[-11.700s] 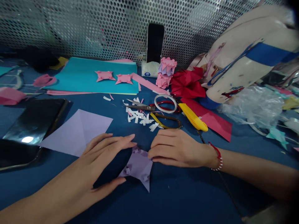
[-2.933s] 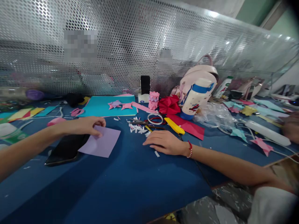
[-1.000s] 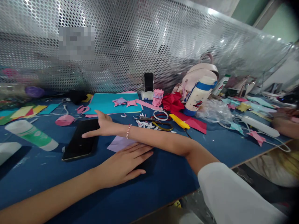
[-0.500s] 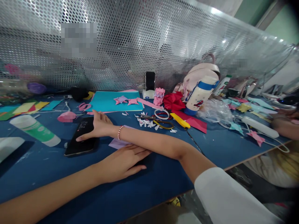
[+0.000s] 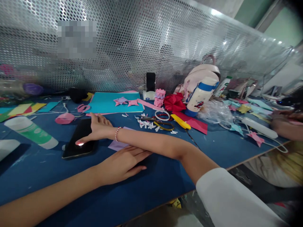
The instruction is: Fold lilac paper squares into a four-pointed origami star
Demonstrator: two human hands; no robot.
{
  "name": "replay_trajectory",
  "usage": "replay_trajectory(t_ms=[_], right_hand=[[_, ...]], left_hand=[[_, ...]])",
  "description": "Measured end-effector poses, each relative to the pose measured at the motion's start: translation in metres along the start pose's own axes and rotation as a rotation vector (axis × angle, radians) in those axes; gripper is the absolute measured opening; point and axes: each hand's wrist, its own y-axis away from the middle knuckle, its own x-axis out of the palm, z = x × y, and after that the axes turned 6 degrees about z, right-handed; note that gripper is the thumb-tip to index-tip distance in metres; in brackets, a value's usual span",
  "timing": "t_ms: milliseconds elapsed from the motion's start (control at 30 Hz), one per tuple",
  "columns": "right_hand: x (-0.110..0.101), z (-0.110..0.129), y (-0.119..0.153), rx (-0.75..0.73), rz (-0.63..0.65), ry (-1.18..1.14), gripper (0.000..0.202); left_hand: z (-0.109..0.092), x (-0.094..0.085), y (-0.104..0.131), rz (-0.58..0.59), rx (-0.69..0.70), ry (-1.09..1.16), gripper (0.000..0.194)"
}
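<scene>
My right hand [image 5: 97,128] reaches across my left arm and rests on a black phone [image 5: 75,150] lying flat on the blue table [image 5: 151,176]. Its thumb tip touches a small glowing spot on the screen. A red bead bracelet circles that wrist. My left hand [image 5: 120,164] lies flat, palm down, on the table just below the crossing forearm. Its fingertips touch the edge of a lilac paper sheet [image 5: 115,146], which the right forearm partly covers. Neither hand holds anything.
A green-and-white glue bottle [image 5: 30,133] lies at the left. Beyond are scissors [image 5: 163,125], a tape ring [image 5: 162,115], a yellow cutter [image 5: 181,121], a teal sheet [image 5: 111,103], red origami [image 5: 174,102], a water bottle [image 5: 201,94] and an upright phone [image 5: 150,82]. Another person's hand [image 5: 284,126] works at the far right.
My right hand crossed over to the phone and slid toward its near end; a light now glows under the thumb. My left hand stays flat beside the lilac sheet.
</scene>
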Motion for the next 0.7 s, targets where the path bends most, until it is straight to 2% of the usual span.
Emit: replay_trajectory(t_ms=[167,367,533,700], right_hand=[[-0.002,0.005,0.009,-0.011,0.000,-0.006,0.146],[-0.011,0.009,0.012,-0.016,0.075,-0.052,0.159],[-0.011,0.006,0.009,-0.021,0.076,-0.077,0.151],[-0.006,0.005,0.007,-0.027,0.043,-0.175,0.152]], left_hand=[[-0.001,-0.002,-0.001,0.000,-0.002,0.009,0.052],[-0.001,-0.002,0.001,0.008,-0.011,0.026,0.052],[-0.002,-0.002,0.000,0.014,-0.011,0.024,0.052],[-0.002,-0.002,0.000,0.017,0.002,0.015,0.052]])
